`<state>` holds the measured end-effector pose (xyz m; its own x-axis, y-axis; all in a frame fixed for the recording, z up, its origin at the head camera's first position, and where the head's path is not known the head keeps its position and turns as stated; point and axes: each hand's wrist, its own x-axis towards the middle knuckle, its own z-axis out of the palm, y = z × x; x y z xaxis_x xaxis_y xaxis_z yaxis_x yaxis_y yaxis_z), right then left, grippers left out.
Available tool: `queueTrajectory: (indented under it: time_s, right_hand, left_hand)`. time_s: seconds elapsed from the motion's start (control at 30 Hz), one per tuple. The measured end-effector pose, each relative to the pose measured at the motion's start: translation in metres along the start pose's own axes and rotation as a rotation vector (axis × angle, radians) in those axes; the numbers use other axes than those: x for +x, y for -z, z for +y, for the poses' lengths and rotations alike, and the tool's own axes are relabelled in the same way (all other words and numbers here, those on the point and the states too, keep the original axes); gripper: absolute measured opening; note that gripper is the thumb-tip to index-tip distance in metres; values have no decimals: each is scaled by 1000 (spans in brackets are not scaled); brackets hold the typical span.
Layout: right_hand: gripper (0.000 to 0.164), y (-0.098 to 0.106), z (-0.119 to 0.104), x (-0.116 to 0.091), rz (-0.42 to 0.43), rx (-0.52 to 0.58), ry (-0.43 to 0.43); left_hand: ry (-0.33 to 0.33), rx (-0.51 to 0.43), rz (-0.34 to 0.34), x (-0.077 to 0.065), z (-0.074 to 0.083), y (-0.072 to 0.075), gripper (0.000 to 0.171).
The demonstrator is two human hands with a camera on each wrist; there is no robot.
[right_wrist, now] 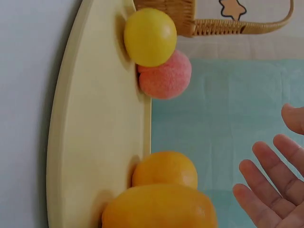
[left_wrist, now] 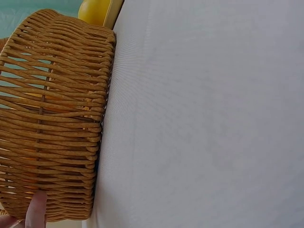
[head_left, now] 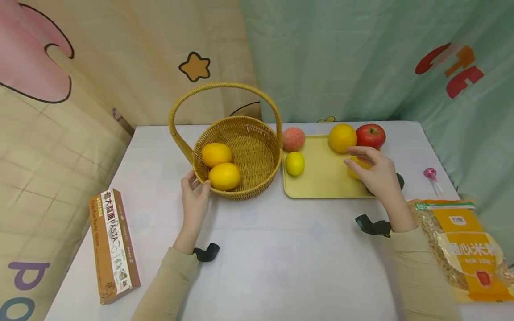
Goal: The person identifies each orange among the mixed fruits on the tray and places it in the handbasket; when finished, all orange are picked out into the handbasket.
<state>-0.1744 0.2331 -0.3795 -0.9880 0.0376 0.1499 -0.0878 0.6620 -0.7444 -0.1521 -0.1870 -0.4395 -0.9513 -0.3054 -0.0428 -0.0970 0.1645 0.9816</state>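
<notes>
My left hand [head_left: 195, 196] rests against the left front side of the wicker basket [head_left: 257, 187], thumb at the rim. In the left wrist view a fingertip [left_wrist: 36, 211] touches the woven wall. Two oval yellow fruits [head_left: 225, 176] lie in the basket's left half. Over the right part of the yellow tray [head_left: 317, 183], my right hand [head_left: 375, 171] has its thumb and fingers apart, holding nothing. Below it is another oval yellow fruit [right_wrist: 159, 209], partly hidden by the hand. Just behind sits a round orange-yellow fruit [head_left: 342, 137].
A red apple [head_left: 370, 136], a small yellow fruit [head_left: 295, 163], a pink peach-like fruit [head_left: 293, 139] and a dark green item [head_left: 400, 181] are on or beside the tray. A pasta box [head_left: 114, 245] lies left; a lollipop [head_left: 430, 173] and a food bag [head_left: 466, 249] lie right.
</notes>
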Motion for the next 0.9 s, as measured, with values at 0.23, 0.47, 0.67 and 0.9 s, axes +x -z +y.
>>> queueTrajectory:
  time_s: [0.23,0.47,0.67,0.9]
  right_hand:
    - [54,19,18,4,28,-8,-86]
    - [74,27,34,14,-90,-83,-140]
    - [93,30,41,23,-229,-196,-188]
    - [95,30,44,27,-311,-242,-211]
  left_hand:
    - [-1,9,9,0,2,-1,56]
    - [5,15,10,0,0,-2,57]
    - [8,18,10,0,0,-1,57]
    - [5,9,-2,-1,1,-1,57]
